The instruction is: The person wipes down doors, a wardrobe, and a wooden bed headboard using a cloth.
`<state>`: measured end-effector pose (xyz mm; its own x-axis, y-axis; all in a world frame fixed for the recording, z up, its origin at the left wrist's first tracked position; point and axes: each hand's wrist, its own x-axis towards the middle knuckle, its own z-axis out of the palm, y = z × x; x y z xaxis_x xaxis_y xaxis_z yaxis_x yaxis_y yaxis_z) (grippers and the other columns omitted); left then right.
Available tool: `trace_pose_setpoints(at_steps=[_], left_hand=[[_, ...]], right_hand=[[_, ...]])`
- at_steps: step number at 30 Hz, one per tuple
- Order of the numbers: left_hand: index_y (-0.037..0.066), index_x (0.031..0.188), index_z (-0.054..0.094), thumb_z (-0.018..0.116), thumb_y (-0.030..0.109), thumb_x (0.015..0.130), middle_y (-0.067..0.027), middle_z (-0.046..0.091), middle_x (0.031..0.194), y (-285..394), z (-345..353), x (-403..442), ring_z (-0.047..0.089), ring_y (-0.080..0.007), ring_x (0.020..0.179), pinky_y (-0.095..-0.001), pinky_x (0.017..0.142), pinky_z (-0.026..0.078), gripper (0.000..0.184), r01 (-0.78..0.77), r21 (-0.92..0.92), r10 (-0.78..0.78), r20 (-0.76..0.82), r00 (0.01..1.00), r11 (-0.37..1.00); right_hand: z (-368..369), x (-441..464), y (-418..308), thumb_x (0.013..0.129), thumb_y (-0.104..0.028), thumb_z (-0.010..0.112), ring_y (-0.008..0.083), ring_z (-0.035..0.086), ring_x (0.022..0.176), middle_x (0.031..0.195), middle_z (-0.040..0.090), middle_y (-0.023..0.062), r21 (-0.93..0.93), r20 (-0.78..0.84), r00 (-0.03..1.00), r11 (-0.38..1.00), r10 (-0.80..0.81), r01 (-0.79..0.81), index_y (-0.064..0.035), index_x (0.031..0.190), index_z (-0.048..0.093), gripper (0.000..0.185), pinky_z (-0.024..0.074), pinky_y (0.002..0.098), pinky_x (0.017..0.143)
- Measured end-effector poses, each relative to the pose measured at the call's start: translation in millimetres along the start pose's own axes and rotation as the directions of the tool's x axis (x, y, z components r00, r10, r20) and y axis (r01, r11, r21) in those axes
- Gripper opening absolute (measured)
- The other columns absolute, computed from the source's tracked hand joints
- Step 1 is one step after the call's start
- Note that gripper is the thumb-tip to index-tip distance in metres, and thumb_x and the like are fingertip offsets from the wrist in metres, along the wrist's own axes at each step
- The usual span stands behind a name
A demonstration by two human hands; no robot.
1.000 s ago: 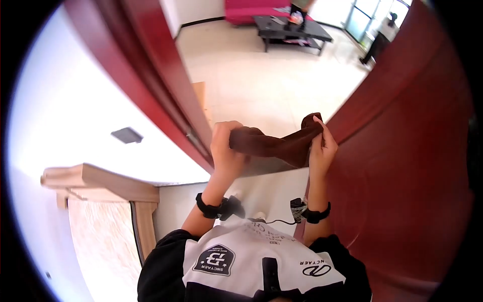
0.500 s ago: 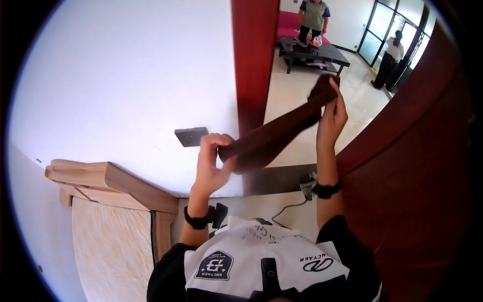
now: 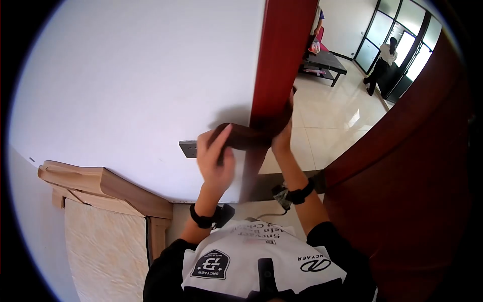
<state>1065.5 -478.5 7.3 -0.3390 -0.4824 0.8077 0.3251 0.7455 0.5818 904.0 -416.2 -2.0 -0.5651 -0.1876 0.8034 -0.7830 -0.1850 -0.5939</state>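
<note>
A dark brown cloth (image 3: pixel 247 137) stretches between my two hands, sagging in the middle. It lies across the edge of the dark red door frame (image 3: pixel 282 60), apparently touching it. My left hand (image 3: pixel 216 160) is closed on the cloth's left end in front of the white wall, just right of a grey socket plate (image 3: pixel 188 149). On the doorway side of the frame, my right hand (image 3: pixel 283 137) holds the other end, its fingers partly hidden by the cloth. Both wrists wear black bands with small devices.
A dark red door (image 3: pixel 402 216) stands to the right. At lower left is a wooden bed frame (image 3: pixel 126 186) with a pale mattress (image 3: pixel 103 241). Beyond the doorway are a black low table (image 3: pixel 326 61), a person (image 3: pixel 386 60) by glass doors, and another person partly hidden by the frame.
The cloth has come down from a raised slant to lie across the door frame. My right hand has moved left and down, nearer my left hand. The view has turned slightly.
</note>
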Motion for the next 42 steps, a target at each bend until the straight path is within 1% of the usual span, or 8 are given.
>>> trace_pose_setpoints(at_steps=[4, 6, 9, 17, 19, 29, 32, 42], left_hand=[[-0.002, 0.111, 0.061, 0.048, -0.010, 0.066, -0.0139, 0.051, 0.096, 23, 33, 49, 0.050, -0.0260, 0.080, -0.0333, 0.074, 0.043, 0.047, -0.597, 0.092, 0.585, 0.128, 0.801, 0.797], [0.003, 0.113, 0.061, 0.052, -0.007, 0.064, -0.0114, 0.050, 0.096, 28, 50, 66, 0.049, -0.0252, 0.083, -0.0342, 0.075, 0.041, 0.051, -0.700, 0.230, 0.704, 0.079, 0.706, 0.676], [0.016, 0.115, 0.062, 0.058, 0.003, 0.067, -0.0091, 0.046, 0.106, 27, 84, 85, 0.044, -0.0225, 0.093, -0.0353, 0.082, 0.032, 0.050, -0.505, 0.582, 0.568, 0.088, 0.818, 0.638], [0.023, 0.113, 0.060, 0.057, 0.016, 0.072, -0.0059, 0.046, 0.100, -30, 105, 22, 0.043, -0.0225, 0.086, -0.0367, 0.077, 0.031, 0.042, -0.501, 0.660, 0.662, 0.008, 0.750, 0.560], [0.019, 0.114, 0.058, 0.059, 0.016, 0.073, -0.0050, 0.042, 0.094, -50, 103, -11, 0.041, -0.0219, 0.085, -0.0387, 0.078, 0.029, 0.041, -0.507, 0.652, 0.573, 0.134, 0.809, 0.564], [0.006, 0.116, 0.054, 0.057, 0.002, 0.069, -0.0078, 0.049, 0.079, -50, 42, -84, 0.048, -0.0248, 0.073, -0.0342, 0.068, 0.037, 0.048, -0.060, 0.567, -0.033, 0.152, 0.988, 0.822], [0.006, 0.105, 0.057, 0.056, 0.001, 0.067, -0.0097, 0.049, 0.080, -30, -12, -97, 0.049, -0.0274, 0.075, -0.0339, 0.067, 0.040, 0.038, 0.146, 0.624, -0.222, 0.045, 0.974, 0.768], [0.007, 0.089, 0.057, 0.059, -0.002, 0.069, -0.0090, 0.050, 0.082, 6, -219, -148, 0.048, -0.0303, 0.077, -0.0373, 0.070, 0.039, 0.022, 0.419, 0.753, -0.394, -0.230, 0.890, 0.507]], right_hand=[[1, -1, 8, 0.098, -0.033, 0.032, 0.0247, 0.043, 0.118, 0.131, 0.040, 0.0130, 0.310, 0.066, 0.997, 0.949, 0.038, -0.057, -0.0054, 0.137, 0.029, 0.048, 0.0343, 0.0340, 0.100], [-8, 14, 8, 0.097, -0.034, 0.035, 0.0169, 0.046, 0.112, 0.125, 0.046, 0.0088, 0.895, 0.411, 0.901, 0.130, 0.137, -0.428, -0.0071, 0.133, 0.036, 0.044, 0.0376, 0.0307, 0.098], [-17, 20, -11, 0.098, -0.031, 0.034, 0.0161, 0.044, 0.117, 0.129, 0.043, 0.0091, 0.596, 0.234, 0.934, 0.719, 0.269, -0.356, -0.0065, 0.136, 0.031, 0.045, 0.0349, 0.0289, 0.099], [7, -34, 76, 0.098, -0.026, 0.033, 0.0176, 0.038, 0.123, 0.134, 0.039, 0.0101, 0.769, 0.509, 0.720, 0.128, 0.471, -0.627, -0.0049, 0.141, 0.021, 0.049, 0.0316, 0.0287, 0.101], [-21, -67, 54, 0.093, -0.022, 0.044, 0.0159, 0.044, 0.113, 0.125, 0.045, 0.0070, 0.392, 0.193, 0.832, 0.736, 0.521, -0.552, -0.0033, 0.132, 0.037, 0.044, 0.0355, 0.0287, 0.095], [-67, -123, 85, 0.085, -0.012, 0.050, 0.0210, 0.064, 0.081, 0.081, 0.065, 0.0165, -0.436, 0.434, 0.688, 0.804, 0.582, -0.405, 0.0017, 0.094, 0.063, 0.021, 0.0474, 0.0310, 0.072], [-76, -128, 110, 0.087, -0.022, 0.050, 0.0204, 0.062, 0.063, 0.068, 0.062, 0.0143, -0.578, 0.549, 0.286, 0.604, 0.785, -0.548, 0.0008, 0.086, 0.064, 0.027, 0.0446, 0.0330, 0.058], [36, -182, -10, 0.077, -0.016, 0.069, 0.0124, 0.056, 0.056, 0.061, 0.059, 0.0078, -0.287, 0.903, 0.215, 0.895, 0.372, -0.343, 0.0017, 0.091, 0.061, 0.024, 0.0431, 0.0273, 0.054]])
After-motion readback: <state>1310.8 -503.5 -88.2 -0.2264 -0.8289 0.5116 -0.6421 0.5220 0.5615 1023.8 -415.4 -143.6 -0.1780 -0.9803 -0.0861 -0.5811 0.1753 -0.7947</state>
